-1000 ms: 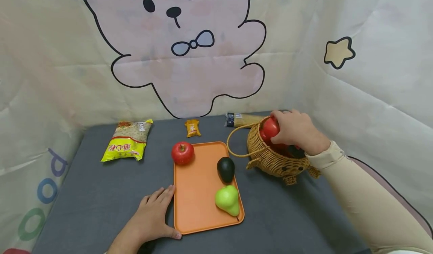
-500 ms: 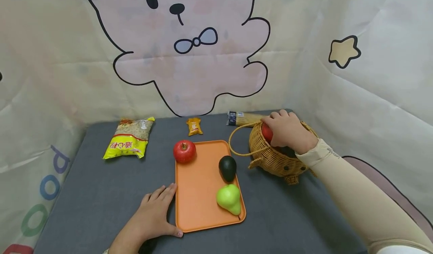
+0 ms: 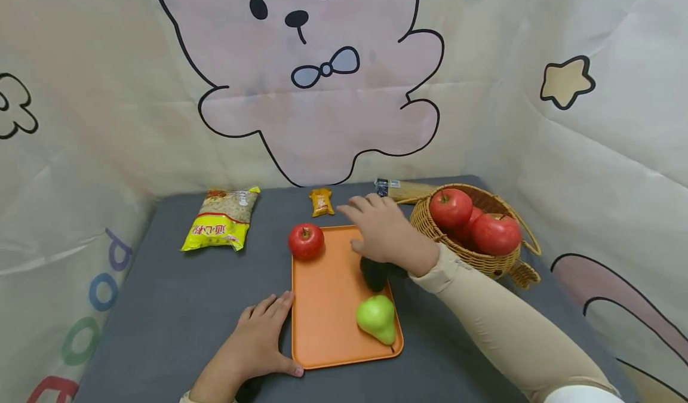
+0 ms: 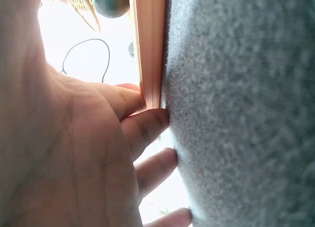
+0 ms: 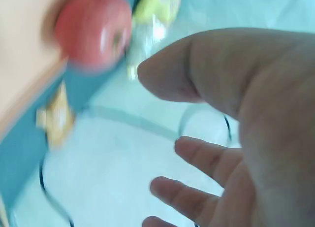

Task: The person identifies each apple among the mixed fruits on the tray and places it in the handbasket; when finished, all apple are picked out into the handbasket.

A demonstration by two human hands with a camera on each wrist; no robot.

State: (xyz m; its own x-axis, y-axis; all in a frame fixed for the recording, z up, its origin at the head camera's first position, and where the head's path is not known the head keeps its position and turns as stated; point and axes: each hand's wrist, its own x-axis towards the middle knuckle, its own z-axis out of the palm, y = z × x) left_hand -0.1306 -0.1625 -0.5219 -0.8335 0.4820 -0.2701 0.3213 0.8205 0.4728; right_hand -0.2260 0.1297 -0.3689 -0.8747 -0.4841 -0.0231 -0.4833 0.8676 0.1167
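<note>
My right hand (image 3: 384, 230) hovers over the far right part of the orange tray (image 3: 322, 331), fingers spread and holding nothing. Beneath its wrist, a dark avocado (image 3: 373, 274) is partly covered. A green pear (image 3: 376, 319) lies at the tray's near right, and a red apple (image 3: 306, 241) rests on its far left corner. At the left edge, my left hand (image 3: 258, 343) touches the rim with its fingertips and thumb; the left wrist view shows fingertips (image 4: 160, 117) against the tray's side. Right of the tray stands a wicker basket (image 3: 484, 264) holding several red apples (image 3: 497, 234).
A yellow bag of pasta (image 3: 220, 220) lies at the back left. Behind the tray is a small orange packet (image 3: 321, 202). A long pack of noodles (image 3: 411, 189) lies behind the basket, along the printed cloth wall (image 3: 344, 116).
My right hand has let go of an apple in the basket and moved left over the tray. The basket has turned, its handle now at the right. My left hand stays at the tray.
</note>
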